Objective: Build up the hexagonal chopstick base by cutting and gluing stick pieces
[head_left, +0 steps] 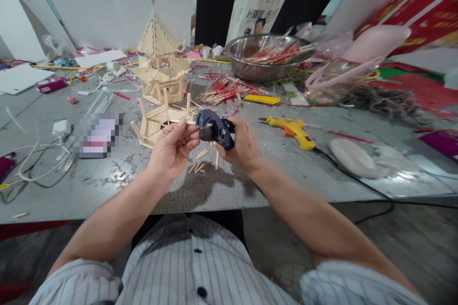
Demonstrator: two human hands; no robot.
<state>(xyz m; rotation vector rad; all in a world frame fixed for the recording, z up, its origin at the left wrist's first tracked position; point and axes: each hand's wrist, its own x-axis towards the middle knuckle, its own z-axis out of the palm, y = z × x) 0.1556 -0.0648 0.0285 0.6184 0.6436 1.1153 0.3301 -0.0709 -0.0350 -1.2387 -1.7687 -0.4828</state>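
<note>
Pinched in the fingers of my left hand (173, 145) is a thin wooden stick (191, 123), one end of it at the jaw of a dark blue hand cutter (216, 128). My right hand (242, 145) is wrapped round the cutter's handles. Just behind my left hand stands an open wooden-stick frame (157, 121) with short upright posts, partly covered by that hand. Several short cut stick pieces (196, 167) lie on the table below the cutter. Farther back rises a tiered stick pagoda (159, 69) with a pointed roof.
A yellow glue gun (291, 129) with a black cord lies at right, near a whitish oval object (352, 157). Red-tipped sticks (223, 91), a yellow utility knife (262, 99) and a steel bowl (246, 69) are behind. A phone (100, 136) and cables lie left.
</note>
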